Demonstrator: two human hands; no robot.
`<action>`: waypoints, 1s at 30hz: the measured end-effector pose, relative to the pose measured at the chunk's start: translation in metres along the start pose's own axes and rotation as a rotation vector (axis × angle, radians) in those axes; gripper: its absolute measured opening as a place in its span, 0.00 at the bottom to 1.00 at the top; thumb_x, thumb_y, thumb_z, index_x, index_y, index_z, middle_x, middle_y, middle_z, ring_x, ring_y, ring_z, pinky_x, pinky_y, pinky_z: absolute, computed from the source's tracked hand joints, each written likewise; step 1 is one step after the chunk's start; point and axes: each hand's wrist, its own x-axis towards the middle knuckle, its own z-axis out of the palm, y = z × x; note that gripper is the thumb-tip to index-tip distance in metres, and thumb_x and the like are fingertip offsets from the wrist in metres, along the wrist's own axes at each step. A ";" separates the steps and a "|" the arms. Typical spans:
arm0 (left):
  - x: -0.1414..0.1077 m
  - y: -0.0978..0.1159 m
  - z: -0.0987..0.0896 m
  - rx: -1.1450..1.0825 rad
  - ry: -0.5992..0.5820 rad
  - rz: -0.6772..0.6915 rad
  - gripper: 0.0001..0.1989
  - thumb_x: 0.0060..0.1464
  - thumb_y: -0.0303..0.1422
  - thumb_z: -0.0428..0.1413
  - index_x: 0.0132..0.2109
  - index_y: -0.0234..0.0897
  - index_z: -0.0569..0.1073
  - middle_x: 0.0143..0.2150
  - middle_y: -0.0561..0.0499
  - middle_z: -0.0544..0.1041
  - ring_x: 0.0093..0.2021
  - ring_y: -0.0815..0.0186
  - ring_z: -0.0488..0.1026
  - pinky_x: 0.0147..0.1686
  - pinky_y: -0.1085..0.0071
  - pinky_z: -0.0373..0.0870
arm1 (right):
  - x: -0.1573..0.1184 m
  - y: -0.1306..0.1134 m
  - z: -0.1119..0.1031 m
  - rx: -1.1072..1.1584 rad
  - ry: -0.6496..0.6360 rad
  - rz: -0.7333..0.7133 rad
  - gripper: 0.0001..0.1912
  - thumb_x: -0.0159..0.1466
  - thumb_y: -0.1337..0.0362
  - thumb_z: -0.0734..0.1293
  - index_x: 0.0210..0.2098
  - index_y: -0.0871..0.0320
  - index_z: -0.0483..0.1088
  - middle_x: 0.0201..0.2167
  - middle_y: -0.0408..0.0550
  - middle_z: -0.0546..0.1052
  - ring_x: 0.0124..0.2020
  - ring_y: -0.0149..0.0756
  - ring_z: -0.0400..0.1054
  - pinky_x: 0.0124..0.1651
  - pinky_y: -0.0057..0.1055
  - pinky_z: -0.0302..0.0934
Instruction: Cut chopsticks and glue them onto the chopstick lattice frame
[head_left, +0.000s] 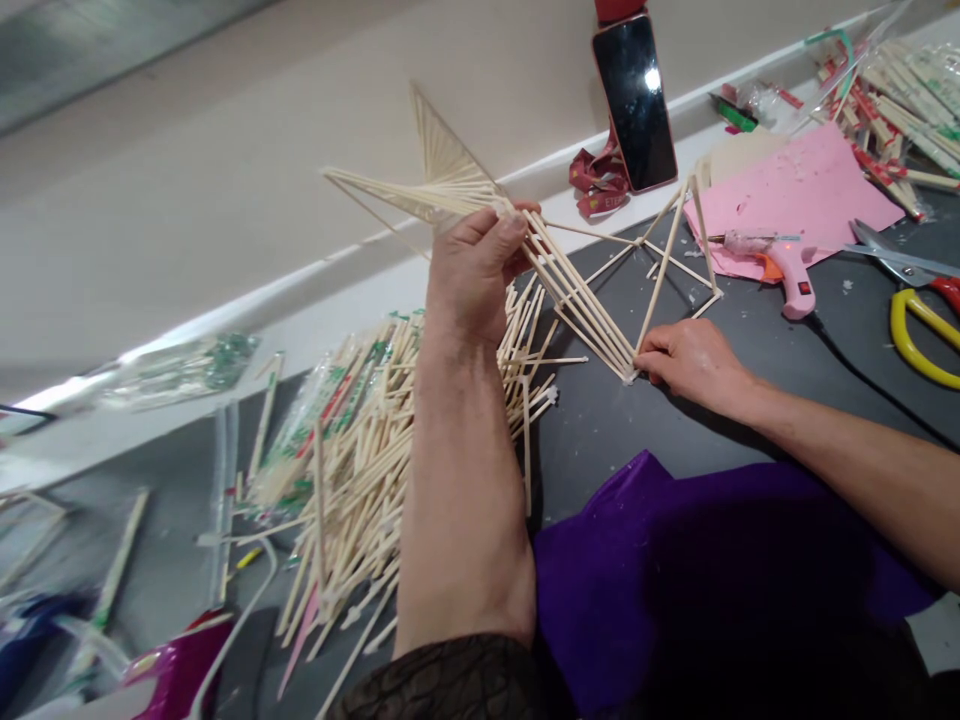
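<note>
A star-like frame of pale wooden chopsticks stands slanted on the table, its upper points spreading up in front of the wall. My left hand is closed around the frame's middle junction, thumb across the top. Low at the right, my right hand pinches the bottom corner where several sticks meet in whitish glue. Its fingertips touch that corner at the tabletop. Thinner struts of the frame reach back to the right, behind my right hand. My left fingers are partly hidden behind the sticks.
A heap of loose chopsticks lies left of my left forearm. At the right are a pink glue gun with its cord, scissors and pink sheets. A phone stands by the wall. Purple cloth covers the near edge.
</note>
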 end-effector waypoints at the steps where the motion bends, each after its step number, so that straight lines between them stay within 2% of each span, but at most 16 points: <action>1: 0.000 0.000 0.001 -0.006 0.002 0.001 0.12 0.35 0.41 0.70 0.31 0.45 0.82 0.27 0.52 0.75 0.28 0.67 0.68 0.31 0.67 0.69 | 0.000 0.000 0.000 -0.004 0.002 -0.003 0.11 0.64 0.64 0.63 0.31 0.59 0.78 0.24 0.44 0.77 0.25 0.29 0.66 0.32 0.28 0.53; 4: -0.002 0.003 0.003 -0.023 0.009 0.002 0.13 0.35 0.41 0.70 0.31 0.43 0.82 0.27 0.52 0.74 0.28 0.68 0.68 0.32 0.68 0.69 | -0.001 -0.001 -0.001 -0.013 -0.009 -0.002 0.11 0.64 0.64 0.63 0.32 0.59 0.78 0.25 0.45 0.77 0.26 0.29 0.67 0.32 0.28 0.54; 11: -0.003 0.005 0.005 -0.039 0.014 -0.002 0.14 0.32 0.40 0.71 0.31 0.42 0.82 0.27 0.52 0.74 0.29 0.69 0.67 0.31 0.70 0.69 | -0.002 0.001 -0.003 0.061 -0.045 -0.006 0.12 0.64 0.65 0.63 0.34 0.60 0.78 0.24 0.44 0.77 0.20 0.26 0.65 0.30 0.26 0.56; 19: -0.003 0.003 0.004 -0.036 0.001 0.011 0.15 0.35 0.40 0.71 0.32 0.41 0.82 0.27 0.52 0.74 0.28 0.70 0.68 0.33 0.69 0.69 | -0.002 0.000 -0.002 0.079 -0.015 0.013 0.10 0.63 0.66 0.64 0.33 0.61 0.78 0.24 0.44 0.77 0.21 0.26 0.66 0.30 0.26 0.57; 30: 0.001 -0.002 0.005 0.006 0.025 0.029 0.10 0.35 0.42 0.67 0.30 0.48 0.81 0.28 0.52 0.75 0.29 0.65 0.67 0.35 0.61 0.68 | -0.001 0.004 -0.002 0.113 -0.012 -0.006 0.10 0.63 0.65 0.64 0.32 0.60 0.78 0.22 0.43 0.77 0.19 0.25 0.65 0.27 0.25 0.56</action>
